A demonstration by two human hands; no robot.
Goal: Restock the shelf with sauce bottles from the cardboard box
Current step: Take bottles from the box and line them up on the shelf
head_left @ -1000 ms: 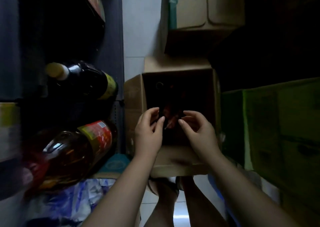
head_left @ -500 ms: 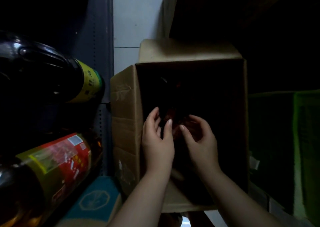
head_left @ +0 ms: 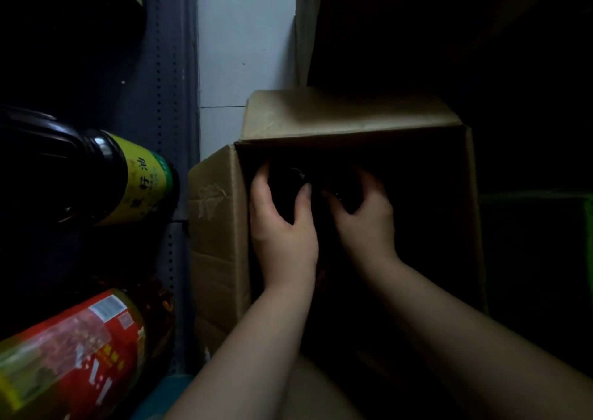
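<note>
The left hand (head_left: 282,224) curls its grip around a dark sauce bottle (head_left: 288,188) top deep inside the cardboard box (head_left: 218,227); its axis is lost in shadow. The right hand (head_left: 362,220) beside it is curled; I cannot tell what it holds. Shelf bottles (head_left: 134,182) stand left.

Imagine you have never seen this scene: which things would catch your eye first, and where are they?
First, the two bare hands in the middle: the left hand and right hand reach into the dark open cardboard box, curled around dark rounded things that are hard to make out. At far left, two big bottles lie on their sides: a dark bottle with a yellow-green label above, a red-labelled bottle below.
</note>
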